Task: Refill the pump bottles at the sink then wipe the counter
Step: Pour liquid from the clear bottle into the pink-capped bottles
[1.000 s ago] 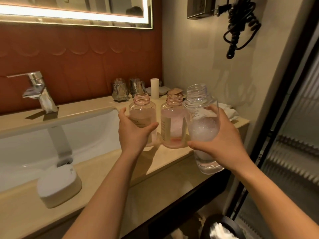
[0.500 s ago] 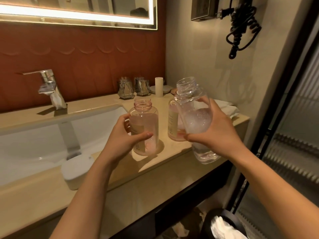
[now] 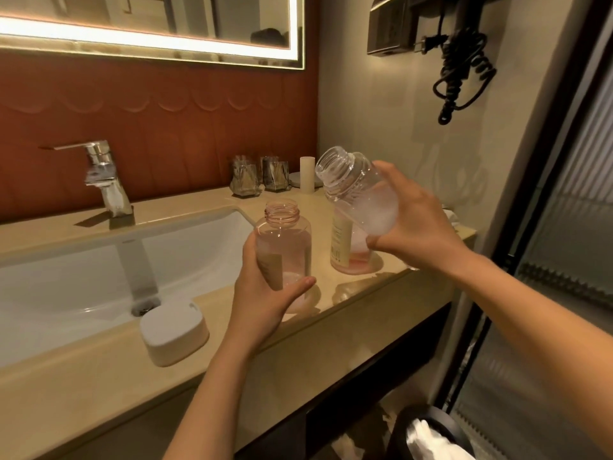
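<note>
Step in hand, as we read it, is the pour. Left hand (image 3: 265, 303) has fingers and thumb wrapped round the lower half of the open pink bottle (image 3: 285, 240), near the front edge of the counter (image 3: 83, 386). Its base is hidden by the hand, so we can't tell if it's seated or lifted. Right hand (image 3: 424, 227) is clamped round the base end of the clear refill bottle (image 3: 358, 194). That bottle is tilted, mouth aimed at 10 o'clock, and sits at 1 o'clock of the pink neck, not over it. Foamy liquid sits at its low end.

To do it well, we'd:
- Bring the clear mouth right over the pink neck, lip close to the rim.
- Tip slowly. Both necks are narrow and foam may surge.
- Brace the pink bottle with the left hand.

Around the held bottle:
- The second pink bottle (image 3: 341, 250) is at 2 o'clock, just under the clear one, in the swing path and easy to knock.
- A white lidded box (image 3: 172, 330) is at 8 o'clock.
- The sink (image 3: 66, 277) is at 9 o'clock and the faucet (image 3: 106, 180) at 10.
- Two glasses (image 3: 245, 177) and a white cylinder (image 3: 306, 174) stand at 12, by the wall.
- A bin (image 3: 428, 433) is at 5 o'clock, below the counter.
- No pump heads in view.
</note>
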Demonstrator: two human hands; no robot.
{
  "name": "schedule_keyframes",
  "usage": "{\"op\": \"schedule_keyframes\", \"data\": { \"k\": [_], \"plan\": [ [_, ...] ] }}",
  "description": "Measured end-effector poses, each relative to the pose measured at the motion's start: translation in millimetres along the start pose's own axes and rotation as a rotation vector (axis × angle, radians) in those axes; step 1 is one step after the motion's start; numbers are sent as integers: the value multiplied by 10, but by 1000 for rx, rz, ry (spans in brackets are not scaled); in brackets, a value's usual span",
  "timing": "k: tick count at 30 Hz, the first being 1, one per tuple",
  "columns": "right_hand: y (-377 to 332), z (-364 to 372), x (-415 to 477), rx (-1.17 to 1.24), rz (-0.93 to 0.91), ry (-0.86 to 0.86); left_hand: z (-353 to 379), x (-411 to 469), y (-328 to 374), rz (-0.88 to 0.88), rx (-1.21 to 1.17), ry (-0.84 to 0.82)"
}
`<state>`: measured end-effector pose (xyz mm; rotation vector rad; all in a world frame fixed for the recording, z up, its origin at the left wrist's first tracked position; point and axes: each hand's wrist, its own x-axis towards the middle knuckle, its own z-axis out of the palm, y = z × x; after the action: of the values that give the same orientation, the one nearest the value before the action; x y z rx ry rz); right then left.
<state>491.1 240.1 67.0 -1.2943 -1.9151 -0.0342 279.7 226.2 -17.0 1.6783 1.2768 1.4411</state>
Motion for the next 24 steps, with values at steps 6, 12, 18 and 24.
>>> {"op": "schedule_keyframes", "data": {
  "k": [6, 12, 18, 24],
  "plan": [
    [93, 49, 115, -134, -51, 5, -19, -23, -78, 16, 41, -16],
    [91, 74, 158, -210, -109, -23, -41, -31, -105, 30, 22, -29],
    [64, 38, 191, -338, -137, -57, -38, -27, -120, 47, -6, -39],
    [40, 41, 219, -390, -161, -56, -45, -36, -124, 68, -15, -40]
  ]
}}
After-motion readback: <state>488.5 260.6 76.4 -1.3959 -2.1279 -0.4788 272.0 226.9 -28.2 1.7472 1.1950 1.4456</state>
